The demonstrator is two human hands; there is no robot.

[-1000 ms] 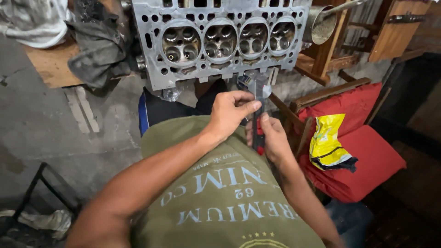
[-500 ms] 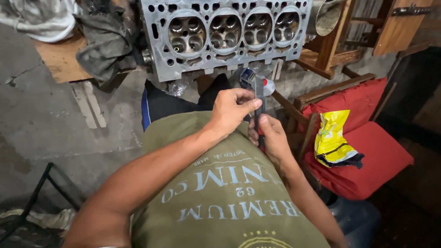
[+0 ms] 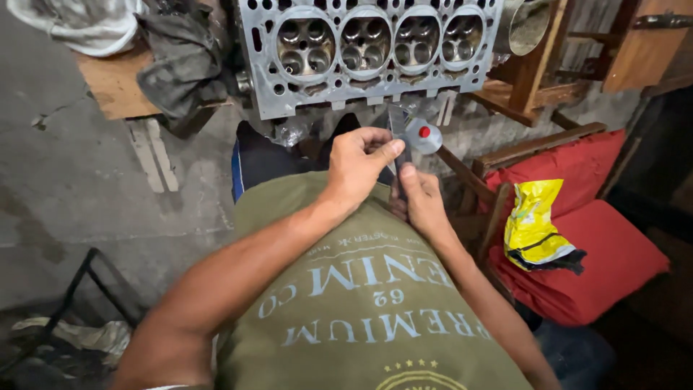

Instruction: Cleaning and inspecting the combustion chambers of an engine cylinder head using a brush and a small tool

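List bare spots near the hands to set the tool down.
Free: concrete floor left of the legs, between the plank and the black frame. Red cushion right of the yellow bag. Crowded: gap under the cylinder head, where left hand and right hand hold the tool.

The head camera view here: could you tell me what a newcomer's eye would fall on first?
Probably the grey metal cylinder head standing on edge at the top, its four round chambers facing the camera. Just below it, the left hand and right hand together grip a slim dark tool in front of the olive shirt. At the right, a yellow bag lies on red cushions.
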